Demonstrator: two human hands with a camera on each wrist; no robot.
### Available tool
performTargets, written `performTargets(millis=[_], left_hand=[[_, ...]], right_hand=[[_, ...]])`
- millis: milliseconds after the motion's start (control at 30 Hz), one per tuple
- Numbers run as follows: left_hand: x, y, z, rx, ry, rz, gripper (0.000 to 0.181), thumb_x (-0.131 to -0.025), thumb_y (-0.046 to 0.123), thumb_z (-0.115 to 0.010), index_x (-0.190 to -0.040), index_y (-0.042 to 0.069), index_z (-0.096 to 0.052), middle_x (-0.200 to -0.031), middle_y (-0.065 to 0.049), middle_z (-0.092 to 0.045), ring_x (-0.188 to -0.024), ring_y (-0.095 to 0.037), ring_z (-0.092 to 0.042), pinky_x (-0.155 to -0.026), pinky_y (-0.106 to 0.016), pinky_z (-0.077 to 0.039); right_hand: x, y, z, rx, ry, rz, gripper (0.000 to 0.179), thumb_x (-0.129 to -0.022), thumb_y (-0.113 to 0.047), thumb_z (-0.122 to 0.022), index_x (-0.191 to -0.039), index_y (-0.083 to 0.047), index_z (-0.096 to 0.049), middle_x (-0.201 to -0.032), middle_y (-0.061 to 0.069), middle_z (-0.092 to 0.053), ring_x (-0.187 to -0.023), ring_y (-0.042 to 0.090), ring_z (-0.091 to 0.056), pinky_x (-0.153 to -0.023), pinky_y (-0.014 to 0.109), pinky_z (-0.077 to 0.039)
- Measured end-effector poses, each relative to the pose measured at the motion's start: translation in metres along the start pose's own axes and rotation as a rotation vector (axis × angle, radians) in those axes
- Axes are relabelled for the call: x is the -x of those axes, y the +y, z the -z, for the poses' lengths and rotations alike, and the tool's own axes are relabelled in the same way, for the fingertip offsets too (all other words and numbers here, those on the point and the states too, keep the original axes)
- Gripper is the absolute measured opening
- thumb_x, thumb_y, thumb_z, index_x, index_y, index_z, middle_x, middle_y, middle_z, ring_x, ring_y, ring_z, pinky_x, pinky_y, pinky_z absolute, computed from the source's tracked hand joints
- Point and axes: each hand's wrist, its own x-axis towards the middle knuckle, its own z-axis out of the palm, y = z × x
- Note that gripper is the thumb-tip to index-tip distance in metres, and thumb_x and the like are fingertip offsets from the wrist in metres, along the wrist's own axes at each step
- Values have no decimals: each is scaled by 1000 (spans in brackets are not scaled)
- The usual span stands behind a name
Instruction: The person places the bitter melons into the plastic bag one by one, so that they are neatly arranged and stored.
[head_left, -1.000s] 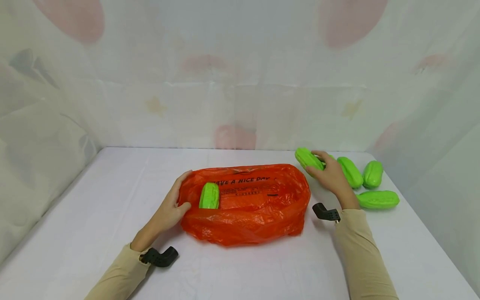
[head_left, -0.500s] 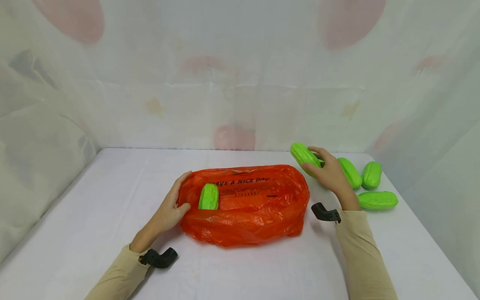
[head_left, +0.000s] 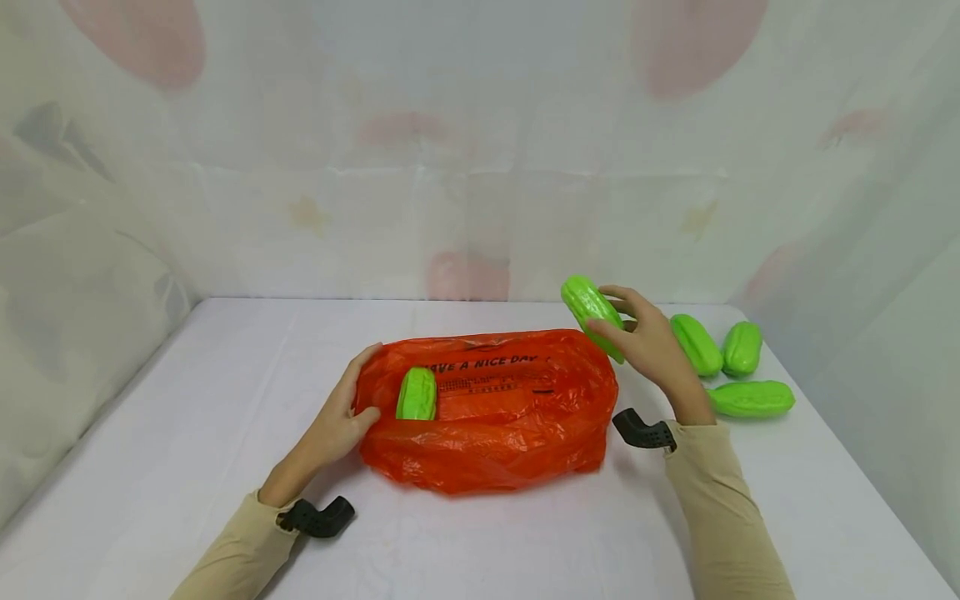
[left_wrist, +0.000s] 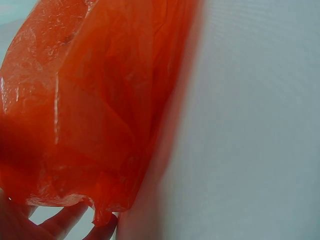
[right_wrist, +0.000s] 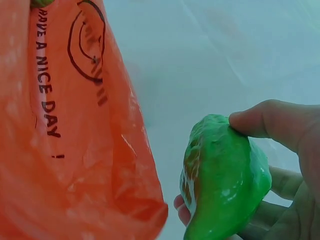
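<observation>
A red plastic bag [head_left: 487, 450] lies with its mouth open in the middle of the white table. One bright green bitter melon [head_left: 417, 395] sits inside at its left end. My left hand [head_left: 341, 417] holds the bag's left end, thumb at the front rim and fingers along the far side. In the left wrist view, fingers [left_wrist: 65, 220] show below the bag's bunched end. My right hand [head_left: 648, 342] grips another bitter melon [head_left: 588, 308] between thumb and fingers, raised beside the bag's far right corner. The right wrist view shows this melon [right_wrist: 225, 175] tilted, apart from the bag.
Several more bitter melons lie at the table's right side: one slanted [head_left: 697, 343], one near the edge [head_left: 742, 348] and one lengthwise [head_left: 752, 399] behind my right wrist. A patterned white cloth [head_left: 465, 208] hangs behind the table [head_left: 150, 442].
My right hand has lifted its bitter melon and carried it left, towards the bag. The left hand and the bag have stayed almost still.
</observation>
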Motion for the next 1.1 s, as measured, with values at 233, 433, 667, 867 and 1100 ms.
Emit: performTargets(millis=[233,433,667,867,1100], left_hand=[[0,-2,0,-11,3,-7,84,-82,-16,-45,-157,12,-20,-157,-14,-32,-138,-33,-35,-114,-60,-28],[0,-2,0,-23,10,-6,83,-81,-16,-45,-156,11,-21,-156,-13,-34,-137,-29,-38,-107,-16,-30],[1,-3,0,-23,11,-6,84,-81,-16,-45,-156,14,-21,-156,-13,-34,-137,-29,-38,-105,-12,-29],[0,-3,1,-25,12,-3,83,-81,-16,-46,-156,9,-21,-156,-12,-34,-137,-29,-37,-105,-10,-28],[0,-2,0,-21,13,-4,82,-81,-16,-46,-156,8,-21,-156,-12,-34,-138,-30,-37,-105,-9,-27]], right_hand=[[1,-6,-6,-23,-24,32,62,-95,-34,-63,-149,-16,-40,-148,23,-48,-116,43,-62,-86,44,-55],[2,-13,-13,-26,-47,51,60,-95,-33,-64,-148,-16,-42,-147,21,-49,-115,42,-62,-87,45,-55],[3,-19,-23,-4,-65,71,59,-94,-33,-65,-147,-17,-44,-146,19,-51,-114,41,-63,-85,44,-56],[5,-26,-34,-40,-104,91,61,-93,-35,-67,-147,-21,-43,-147,17,-50,-118,40,-62,-90,48,-55],[5,-28,-45,-74,-144,129,58,-93,-31,-67,-146,-19,-45,-144,17,-52,-116,40,-62,-87,43,-55]])
